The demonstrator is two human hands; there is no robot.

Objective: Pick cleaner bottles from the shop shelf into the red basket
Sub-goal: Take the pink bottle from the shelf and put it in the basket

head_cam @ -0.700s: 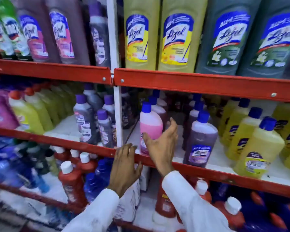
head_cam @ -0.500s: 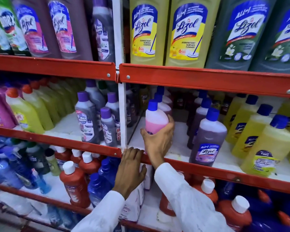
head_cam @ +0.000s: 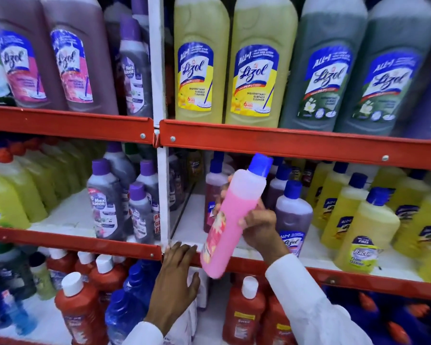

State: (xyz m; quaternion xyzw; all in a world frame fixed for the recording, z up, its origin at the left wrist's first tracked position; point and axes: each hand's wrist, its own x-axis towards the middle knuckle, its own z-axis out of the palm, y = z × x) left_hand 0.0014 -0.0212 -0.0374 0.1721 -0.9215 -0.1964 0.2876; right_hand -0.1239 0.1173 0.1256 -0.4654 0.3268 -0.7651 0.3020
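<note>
My right hand [head_cam: 258, 224] grips a pink cleaner bottle [head_cam: 230, 220] with a blue cap, lifted off the middle shelf and tilted, its base out past the red shelf edge [head_cam: 296, 268]. Resting flat on that edge, near the white upright post [head_cam: 159, 155], is my left hand [head_cam: 177, 272], fingers spread and holding nothing. A purple bottle [head_cam: 292, 217] with a blue cap stands just right of the held one. No red basket is in view.
The top shelf carries large yellow [head_cam: 200, 63], dark green [head_cam: 325, 68] and maroon [head_cam: 77, 61] bottles. Smaller yellow bottles [head_cam: 373, 230] fill the middle shelf's right, grey purple-capped ones [head_cam: 106, 202] its left. Red white-capped bottles [head_cam: 79, 310] crowd the bottom shelf.
My right hand closed around the pink bottle and raised it off the shelf, tilting it outward. My left hand stayed on the shelf edge. The camera moved closer.
</note>
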